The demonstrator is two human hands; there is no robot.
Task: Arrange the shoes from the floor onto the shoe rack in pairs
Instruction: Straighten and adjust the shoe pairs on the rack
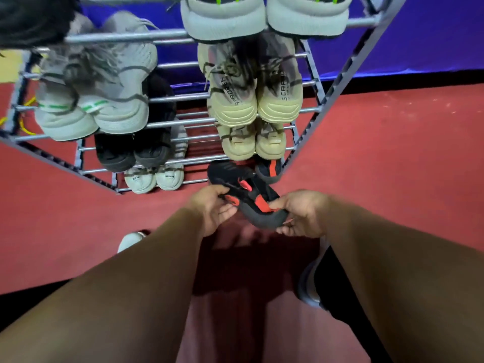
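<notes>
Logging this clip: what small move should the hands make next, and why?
Probably set the held shoe on the lowest shelf beside its black-and-red mate, which sits there alone; left hand and right hand hold it just in front.

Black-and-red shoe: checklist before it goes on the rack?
1. Left hand grip on the black-and-red shoe: ok, fingers curled round its side.
2. Right hand grip: ok, it pinches the near end.
3. Mate on the shoe rack: ok, on the lowest shelf at the right, partly hidden.
4. Free slot beside the mate: cannot tell, the held shoe covers it.
5. Shoe lined up with the racked pairs: not ok, it lies diagonal.
6. Shoe clear of the floor: ok, held in the air by both hands.
</notes>
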